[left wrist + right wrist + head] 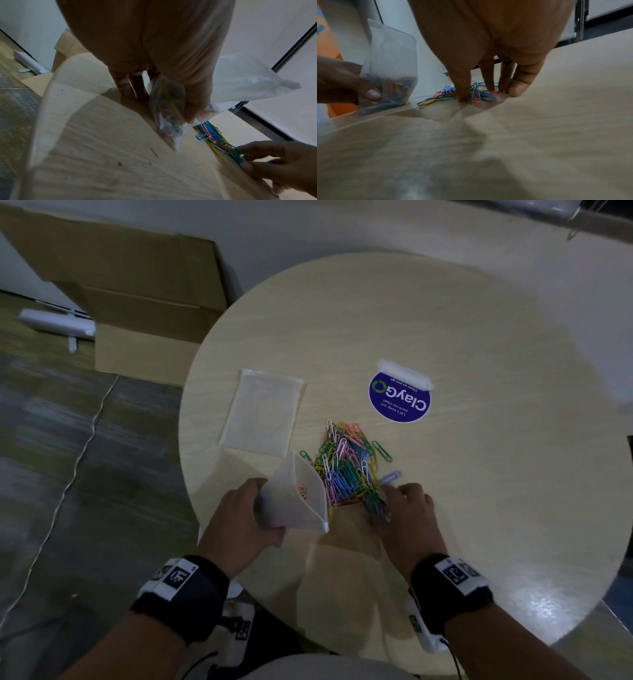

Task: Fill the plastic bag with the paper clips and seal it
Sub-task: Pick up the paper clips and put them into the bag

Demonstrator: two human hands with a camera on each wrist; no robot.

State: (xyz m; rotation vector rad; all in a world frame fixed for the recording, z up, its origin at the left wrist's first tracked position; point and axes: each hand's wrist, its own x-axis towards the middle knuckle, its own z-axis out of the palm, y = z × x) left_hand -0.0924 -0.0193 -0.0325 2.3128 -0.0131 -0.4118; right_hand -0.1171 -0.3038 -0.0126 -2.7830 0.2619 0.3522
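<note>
The filling step is under way. The left hand [239, 518] is gripping the plastic bag [294, 501] low on its side, thumb pinching the film, and holding it upright with its mouth gaping toward the pile; a few clips are already lying in its bottom. The paper clips [346, 467] are heaped on the worktop [479, 474] just beside the bag's mouth, most of them still outside it. The right hand [407, 508] is reaching down into the near edge of the heap, fingers [464, 89] curled down with their tips among the clips; whether they are actually pinching a bunch or only raking at it is hard to tell through the blur. A second flat bag [260, 412] is lying unused farther back.

The next move, I judge, is calling for the right hand to gather a cluster and carry it across into the gaping mouth. Sealing remains far off.
</note>
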